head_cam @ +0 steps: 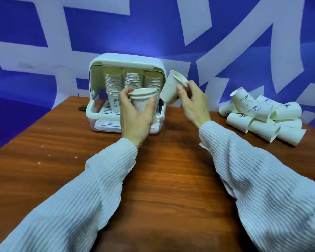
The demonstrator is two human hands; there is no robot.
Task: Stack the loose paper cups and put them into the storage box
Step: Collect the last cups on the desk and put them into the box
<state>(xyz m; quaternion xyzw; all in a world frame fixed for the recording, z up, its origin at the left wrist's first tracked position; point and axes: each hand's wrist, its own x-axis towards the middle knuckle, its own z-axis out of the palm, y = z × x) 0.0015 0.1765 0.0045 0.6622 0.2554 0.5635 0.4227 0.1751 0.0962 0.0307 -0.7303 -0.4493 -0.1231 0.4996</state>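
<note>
Above the middle of a wooden table, two hands are holding paper cups in front of a storage box. The left hand (135, 113) is curling its fingers and thumb around a short nested stack of cups (144, 99), upright, with thin rolled rims showing one above another. The right hand (191, 104) is pinching a single paper cup (171, 88) at its rim, tilting it so the mouth is facing up and to the right; the cup is sitting just beside the stack, not touching it. Both cups are smooth, white and tapered.

Behind the hands, the storage box (98, 70) is standing open at the front: a rounded white plastic shell with a slotted drain tray at its base. Three tall columns of stacked cups (114, 82) are filling its back, leaving open room on the tray in front of them.

Well apart to the right, a heap of loose cups (262, 117) is lying on its sides near the table's far right edge, some showing small blue prints.

Ribbed, pale knit sleeves (98, 179) are covering both forearms. The table (171, 179) is showing reddish-brown wood grain with a few pale specks, and a blue wall with broad white shapes (153, 33) is rising behind it.
</note>
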